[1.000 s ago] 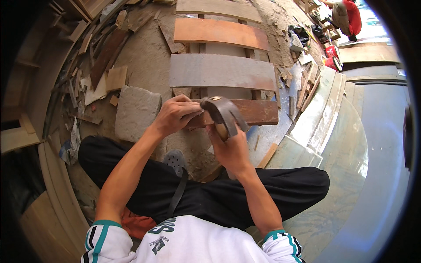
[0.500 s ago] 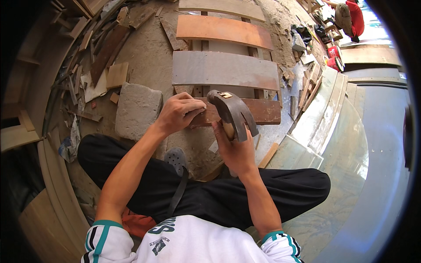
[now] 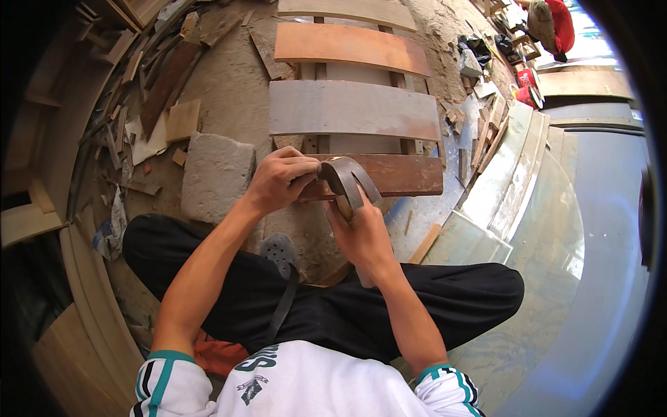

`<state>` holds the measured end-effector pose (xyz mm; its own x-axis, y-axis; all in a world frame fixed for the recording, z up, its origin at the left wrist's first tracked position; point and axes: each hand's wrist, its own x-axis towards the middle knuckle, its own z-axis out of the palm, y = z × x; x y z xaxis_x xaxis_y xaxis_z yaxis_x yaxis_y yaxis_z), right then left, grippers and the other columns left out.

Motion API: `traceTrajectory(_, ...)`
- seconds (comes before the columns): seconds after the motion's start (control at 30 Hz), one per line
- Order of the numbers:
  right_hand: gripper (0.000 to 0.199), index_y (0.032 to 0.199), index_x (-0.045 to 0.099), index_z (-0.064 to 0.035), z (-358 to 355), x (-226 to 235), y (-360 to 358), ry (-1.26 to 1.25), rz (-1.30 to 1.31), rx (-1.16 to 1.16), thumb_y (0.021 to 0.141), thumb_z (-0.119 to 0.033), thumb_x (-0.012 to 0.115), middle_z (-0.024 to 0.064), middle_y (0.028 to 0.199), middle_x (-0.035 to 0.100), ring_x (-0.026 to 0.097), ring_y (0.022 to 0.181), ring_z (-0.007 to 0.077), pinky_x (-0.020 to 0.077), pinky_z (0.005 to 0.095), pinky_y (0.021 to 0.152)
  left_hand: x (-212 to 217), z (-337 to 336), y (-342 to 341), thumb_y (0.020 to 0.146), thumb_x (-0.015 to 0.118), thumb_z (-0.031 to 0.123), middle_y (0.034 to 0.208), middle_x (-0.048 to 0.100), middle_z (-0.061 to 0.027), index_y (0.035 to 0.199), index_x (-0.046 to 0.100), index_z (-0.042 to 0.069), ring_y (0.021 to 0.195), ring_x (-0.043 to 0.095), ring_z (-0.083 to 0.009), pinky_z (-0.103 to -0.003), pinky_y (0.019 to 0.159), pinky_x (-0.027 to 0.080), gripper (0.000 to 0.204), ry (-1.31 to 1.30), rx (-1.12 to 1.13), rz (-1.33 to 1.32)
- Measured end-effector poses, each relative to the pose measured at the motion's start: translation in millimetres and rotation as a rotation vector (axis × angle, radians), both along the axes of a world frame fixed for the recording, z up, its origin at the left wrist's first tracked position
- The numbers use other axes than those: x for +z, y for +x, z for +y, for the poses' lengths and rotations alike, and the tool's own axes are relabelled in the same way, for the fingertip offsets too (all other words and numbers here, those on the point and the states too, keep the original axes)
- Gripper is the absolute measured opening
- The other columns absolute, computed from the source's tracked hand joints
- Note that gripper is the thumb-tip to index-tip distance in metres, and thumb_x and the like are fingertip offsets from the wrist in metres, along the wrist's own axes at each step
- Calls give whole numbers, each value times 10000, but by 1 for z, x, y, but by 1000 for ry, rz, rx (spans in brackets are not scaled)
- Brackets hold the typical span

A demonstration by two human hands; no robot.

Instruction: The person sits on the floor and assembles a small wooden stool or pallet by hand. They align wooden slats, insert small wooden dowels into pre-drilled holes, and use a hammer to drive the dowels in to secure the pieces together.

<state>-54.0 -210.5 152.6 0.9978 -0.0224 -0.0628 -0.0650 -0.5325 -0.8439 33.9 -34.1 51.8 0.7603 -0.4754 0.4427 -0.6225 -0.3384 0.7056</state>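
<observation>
My right hand [image 3: 365, 236] grips a claw hammer [image 3: 351, 179] by its handle, the claw toward the right. The hammer's striking face is at the fingertips of my left hand [image 3: 281, 179]. Those fingers are pinched together at the left part of a reddish-brown board [image 3: 406, 174]; whatever is between them is too small and covered to make out. This board is the nearest slat of a ladder-like wooden frame. Beyond it are a greyish slat [image 3: 354, 108], an orange-brown slat [image 3: 351, 48] and a paler slat [image 3: 347, 12].
A rough stone-like block [image 3: 217, 177] sits left of the frame. Wood scraps [image 3: 167, 83] lie along the left, with more pieces [image 3: 493, 132] at right. A curved glass sheet [image 3: 542, 222] and a blue-grey panel [image 3: 608, 208] lie at right. Red cans [image 3: 528, 96] stand farther back.
The hammer has come down and to the left, from above the board to my left fingertips. My right hand moved with it; my left hand stays pinched in nearly the same place.
</observation>
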Motion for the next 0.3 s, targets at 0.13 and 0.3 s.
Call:
traceTrajectory(0.13, 186, 1054, 587, 25, -3, 4, 5, 56, -10, -3, 919, -77, 664, 240, 792, 657, 651, 741, 470, 520, 461, 629, 3, -1, 0, 764, 759, 21, 1020, 757, -61, 991, 740, 62, 860, 677, -252, -342, 783, 561, 231, -15, -7, -2)
traceTrajectory(0.3, 199, 1094, 583, -5, -3, 2, 0, 46, 117, 17, 936, -104, 651, 251, 914, 681, 662, 858, 461, 528, 452, 682, 4, -2, -3, 799, 750, 43, 997, 754, -76, 994, 739, 56, 900, 675, -269, -368, 811, 551, 196, 16, 8, 27)
